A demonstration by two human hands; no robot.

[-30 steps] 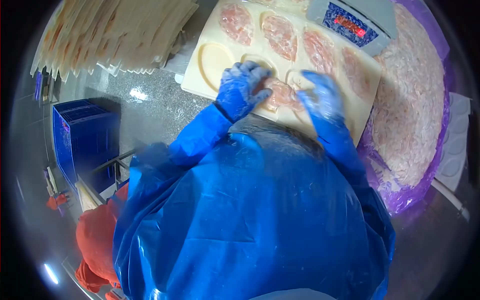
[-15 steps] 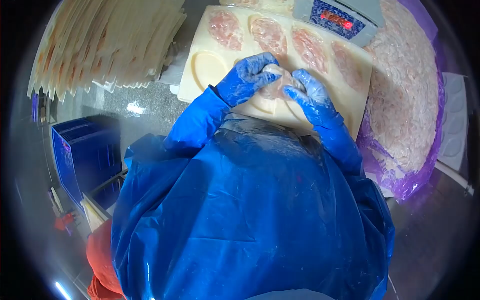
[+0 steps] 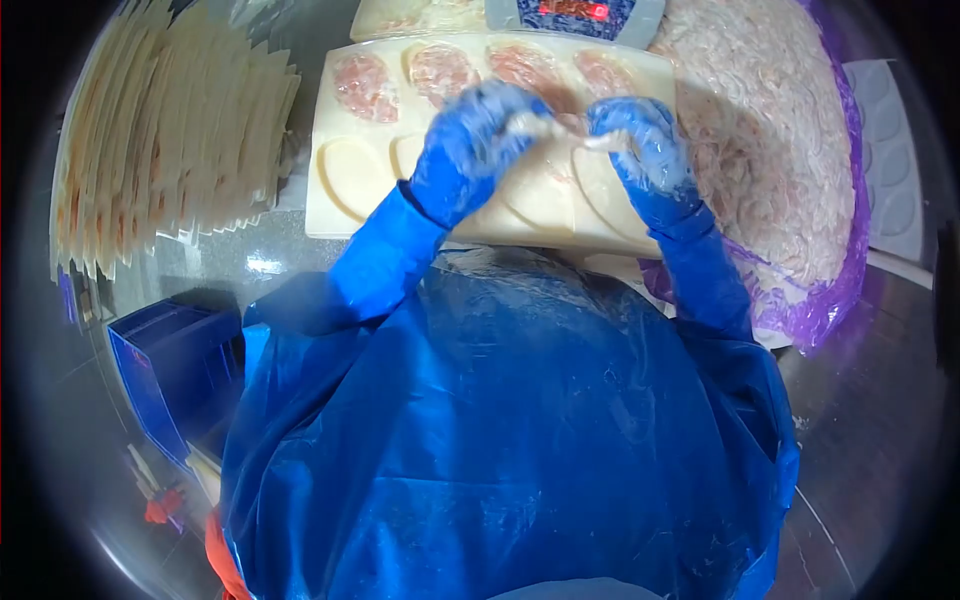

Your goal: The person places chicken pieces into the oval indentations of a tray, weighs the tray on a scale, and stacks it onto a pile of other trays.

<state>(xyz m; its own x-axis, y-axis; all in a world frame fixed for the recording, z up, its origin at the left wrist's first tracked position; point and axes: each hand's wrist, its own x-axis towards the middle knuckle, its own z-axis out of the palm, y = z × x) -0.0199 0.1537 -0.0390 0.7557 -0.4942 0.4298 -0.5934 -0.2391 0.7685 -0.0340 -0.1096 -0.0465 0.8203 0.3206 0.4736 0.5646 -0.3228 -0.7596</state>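
A strip of pale raw meat (image 3: 572, 126) is stretched between my two blue-gloved hands, above a cream tray (image 3: 330, 228) with oval hollows. My left hand (image 3: 478, 145) is closed on one end of the strip. My right hand (image 3: 645, 145) grips the other end, its fingers curled. Both gloves are wet and whitish, and the left one is blurred by motion. Along the tray's far row lie flattened portions of pink meat (image 3: 365, 88) in their hollows. The near-row hollow at the left is bare; my hands hide part of the tray.
Behind the tray stands a scale (image 3: 578, 18) with a red display. To the right, a large heap of raw meat (image 3: 765, 130) lies on purple plastic film (image 3: 845, 275). Stacked cream trays (image 3: 170, 140) stand at left, above a blue crate (image 3: 180, 375). Another moulded tray (image 3: 893, 165) is far right.
My hands have moved apart, and the bunched meat between them is now drawn out into a strip. The camera view has shifted, so the tray and scale appear farther left.
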